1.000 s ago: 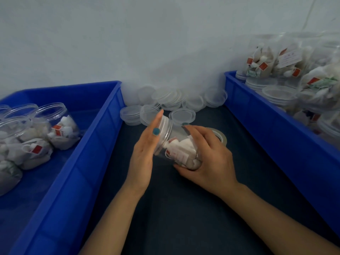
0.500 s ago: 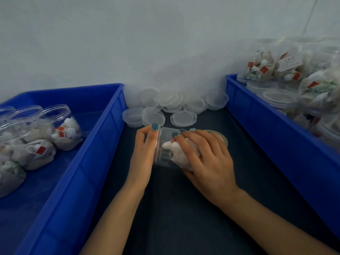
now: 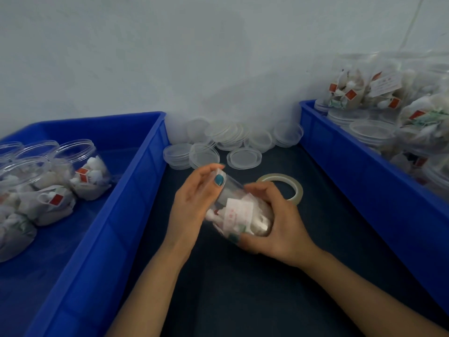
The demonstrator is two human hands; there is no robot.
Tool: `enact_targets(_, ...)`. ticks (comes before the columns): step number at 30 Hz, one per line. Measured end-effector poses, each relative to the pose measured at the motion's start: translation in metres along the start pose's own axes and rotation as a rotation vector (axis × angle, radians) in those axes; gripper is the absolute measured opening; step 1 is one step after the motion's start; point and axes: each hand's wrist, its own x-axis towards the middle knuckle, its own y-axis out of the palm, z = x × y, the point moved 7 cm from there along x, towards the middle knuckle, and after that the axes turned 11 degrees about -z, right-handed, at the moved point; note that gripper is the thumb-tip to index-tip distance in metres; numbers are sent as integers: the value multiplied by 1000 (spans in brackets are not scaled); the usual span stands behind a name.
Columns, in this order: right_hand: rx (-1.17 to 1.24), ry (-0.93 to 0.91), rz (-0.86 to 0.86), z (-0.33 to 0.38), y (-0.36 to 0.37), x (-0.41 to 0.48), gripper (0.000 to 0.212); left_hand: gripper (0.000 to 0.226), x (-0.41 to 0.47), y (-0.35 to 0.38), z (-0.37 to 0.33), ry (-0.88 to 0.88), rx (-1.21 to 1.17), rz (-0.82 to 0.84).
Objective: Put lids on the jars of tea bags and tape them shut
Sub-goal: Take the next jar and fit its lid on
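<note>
Closely: left hand's fingers (image 3: 206, 169) curl over the far side of a clear lid (image 3: 220, 170), with the teal-nailed thumb (image 3: 218, 181) laid across its near edge, so the left hand (image 3: 192, 205) pinches the lid at the mouth of a jar (image 3: 240, 211). The right hand (image 3: 279, 224) wraps the jar's base end, fingers arched over the top and thumb tucked beneath, a firm full-round grip. The jar is tilted, mouth up and to the left, and is held between both hands just above the dark table (image 3: 243, 288); white tea bags and a paper slip show through its wall. Judgement: the lidding step is in hand, probably the last seating or twisting of the lid; whether it is fully home cannot be told. The tape roll (image 3: 296, 186) lies flat on the table just behind the right hand, untouched. The next move likely calls for freeing one hand to reach that roll, find the tape end, and draw a strip across the seam while the other hand steadies the jar. Outward: loose lids (image 3: 244, 158) are heaped by the wall; the left crate (image 3: 136, 190) holds open jars (image 3: 82, 171); the right crate (image 3: 352, 154) holds lidded jars (image 3: 352, 91), stacked.
</note>
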Motion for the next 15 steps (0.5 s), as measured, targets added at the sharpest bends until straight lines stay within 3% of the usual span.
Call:
enact_targets(3,451,360,201,-15,15,1,71,39,-2,1,-6,53,-27,65)
enact_targets(7,656,568,371,-15,19,-4,68,52,-5,4,-12,145,-69,67)
enact_targets(9,616,525,277,-14,14,2,69,64,-4,4,-10,176,-77,30)
enact_targets(11,467,402,61,-14,3,10,61,67,-2,3,-3,149,-65,-5)
enact_targets(13,202,237,-156,-11,-13,14,65,66,0,2,4,60,-61,-37)
enact_targets(15,-153,-2,-243,-1,-23,11,78,71,0,6,10,-56,-89,-37)
